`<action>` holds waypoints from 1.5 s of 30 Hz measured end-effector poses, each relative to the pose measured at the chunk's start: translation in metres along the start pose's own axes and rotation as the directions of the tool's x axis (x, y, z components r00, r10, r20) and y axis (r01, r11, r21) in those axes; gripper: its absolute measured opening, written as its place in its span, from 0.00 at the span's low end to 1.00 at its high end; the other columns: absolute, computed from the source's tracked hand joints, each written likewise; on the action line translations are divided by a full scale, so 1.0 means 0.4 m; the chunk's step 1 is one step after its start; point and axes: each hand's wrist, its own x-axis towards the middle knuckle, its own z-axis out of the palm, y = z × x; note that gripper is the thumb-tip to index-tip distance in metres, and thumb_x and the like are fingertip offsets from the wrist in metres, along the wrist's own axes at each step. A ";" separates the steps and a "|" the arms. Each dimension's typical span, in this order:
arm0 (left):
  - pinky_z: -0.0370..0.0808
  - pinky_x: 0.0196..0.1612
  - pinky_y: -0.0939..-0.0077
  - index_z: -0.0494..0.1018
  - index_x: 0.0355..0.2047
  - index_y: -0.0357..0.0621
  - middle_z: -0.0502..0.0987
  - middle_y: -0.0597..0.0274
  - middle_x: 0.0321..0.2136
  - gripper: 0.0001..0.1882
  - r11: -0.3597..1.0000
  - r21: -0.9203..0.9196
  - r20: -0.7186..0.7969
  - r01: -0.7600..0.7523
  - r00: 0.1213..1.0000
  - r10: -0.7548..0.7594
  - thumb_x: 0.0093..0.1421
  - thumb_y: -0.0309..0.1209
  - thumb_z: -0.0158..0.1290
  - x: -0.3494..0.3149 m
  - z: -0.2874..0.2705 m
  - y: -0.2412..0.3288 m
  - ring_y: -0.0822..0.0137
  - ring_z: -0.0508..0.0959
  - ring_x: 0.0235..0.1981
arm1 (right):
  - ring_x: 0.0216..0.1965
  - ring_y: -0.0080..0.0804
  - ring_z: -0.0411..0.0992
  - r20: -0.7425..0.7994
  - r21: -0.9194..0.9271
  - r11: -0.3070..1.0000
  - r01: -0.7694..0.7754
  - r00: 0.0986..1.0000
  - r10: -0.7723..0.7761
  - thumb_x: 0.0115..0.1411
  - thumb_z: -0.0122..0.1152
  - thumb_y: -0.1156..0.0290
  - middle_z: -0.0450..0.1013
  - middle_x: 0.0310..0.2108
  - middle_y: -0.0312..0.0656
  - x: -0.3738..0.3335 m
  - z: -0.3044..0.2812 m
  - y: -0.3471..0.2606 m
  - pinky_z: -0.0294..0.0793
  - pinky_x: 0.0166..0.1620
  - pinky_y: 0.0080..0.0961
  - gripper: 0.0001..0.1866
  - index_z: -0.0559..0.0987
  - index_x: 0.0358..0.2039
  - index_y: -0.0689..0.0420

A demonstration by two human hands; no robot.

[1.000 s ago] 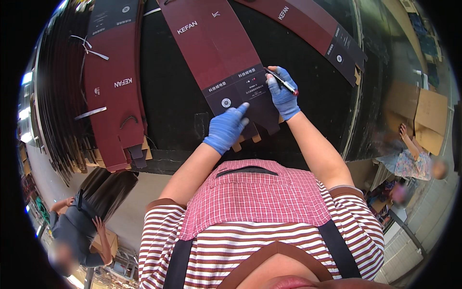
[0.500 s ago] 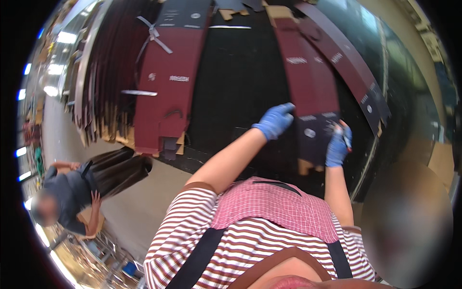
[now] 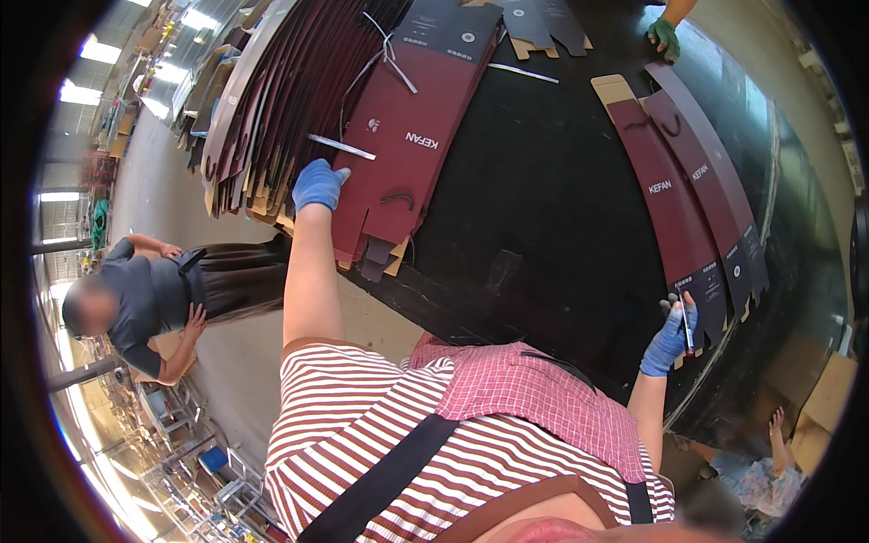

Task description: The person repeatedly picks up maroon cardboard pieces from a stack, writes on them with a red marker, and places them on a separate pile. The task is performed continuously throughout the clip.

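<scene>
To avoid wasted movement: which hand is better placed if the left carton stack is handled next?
Probably the left hand: it is beside that carton stack, while the right hand holds a pen across the table.

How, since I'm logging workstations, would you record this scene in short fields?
Left hand: blue-gloved, at the left edge of a burgundy carton; contact unclear
Right hand: blue-gloved, holding a pen
Right side: two flat burgundy cartons
Surface: black table
Far edge: another person's green-gloved hand
Background left: person in dark clothes
</scene>
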 end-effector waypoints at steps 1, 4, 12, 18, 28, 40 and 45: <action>0.73 0.49 0.59 0.73 0.43 0.38 0.75 0.47 0.44 0.28 1.000 -0.002 0.050 -0.002 0.999 0.002 0.52 0.49 0.59 -0.010 -0.005 0.004 0.49 0.75 0.46 | 0.36 0.28 0.74 0.034 0.011 1.000 -0.004 0.999 0.003 0.64 0.52 0.66 0.73 0.38 0.43 -0.001 0.017 -0.007 0.75 0.44 0.22 0.16 0.70 0.49 0.62; 0.73 0.48 0.60 0.73 0.43 0.41 0.76 0.47 0.43 0.27 0.999 -0.035 0.115 0.016 0.993 -0.012 0.51 0.48 0.60 -0.012 -0.011 0.021 0.50 0.76 0.46 | 0.37 0.27 0.74 0.102 0.032 0.999 0.018 0.995 -0.021 0.64 0.53 0.66 0.73 0.38 0.41 -0.003 0.065 -0.024 0.76 0.43 0.23 0.16 0.71 0.49 0.60; 0.74 0.47 0.61 0.73 0.41 0.41 0.77 0.48 0.42 0.26 0.979 -0.124 0.041 -0.159 0.985 0.165 0.49 0.48 0.61 -0.076 0.058 0.080 0.51 0.76 0.46 | 0.37 0.26 0.74 0.179 0.054 0.998 0.019 0.983 -0.028 0.63 0.53 0.68 0.73 0.38 0.41 -0.025 0.099 -0.055 0.76 0.42 0.22 0.15 0.72 0.48 0.61; 0.74 0.48 0.60 0.74 0.39 0.40 0.77 0.45 0.40 0.25 0.967 -0.230 0.121 -0.111 0.983 0.142 0.49 0.47 0.61 -0.118 0.116 0.194 0.50 0.76 0.46 | 0.35 0.26 0.74 0.200 0.085 0.996 -0.015 0.980 -0.003 0.62 0.54 0.69 0.73 0.37 0.42 -0.074 0.108 -0.054 0.75 0.42 0.23 0.15 0.72 0.47 0.62; 0.75 0.47 0.62 0.71 0.43 0.35 0.76 0.44 0.43 0.31 0.945 -0.312 0.149 -0.102 0.977 0.154 0.48 0.46 0.64 -0.205 0.123 0.337 0.50 0.77 0.45 | 0.36 0.25 0.73 0.276 0.140 0.984 -0.112 0.959 0.070 0.64 0.52 0.68 0.73 0.38 0.42 -0.122 0.129 -0.053 0.75 0.42 0.22 0.17 0.69 0.52 0.59; 0.72 0.52 0.60 0.62 0.54 0.36 0.67 0.40 0.52 0.38 0.861 -0.502 0.039 -0.084 0.992 0.120 0.49 0.42 0.64 -0.268 0.193 0.442 0.46 0.71 0.51 | 0.37 0.21 0.72 0.331 -0.025 0.996 -0.084 0.940 0.088 0.63 0.53 0.71 0.74 0.37 0.36 -0.051 0.300 0.052 0.71 0.44 0.19 0.14 0.70 0.49 0.55; 0.74 0.47 0.63 0.69 0.46 0.33 0.75 0.42 0.41 0.31 0.775 -0.632 0.189 -0.029 0.963 0.190 0.49 0.42 0.64 -0.162 0.279 0.448 0.47 0.76 0.44 | 0.35 0.19 0.69 0.335 -0.054 0.996 -0.068 0.939 0.083 0.62 0.53 0.71 0.72 0.39 0.35 -0.004 0.383 0.096 0.71 0.38 0.17 0.15 0.68 0.50 0.54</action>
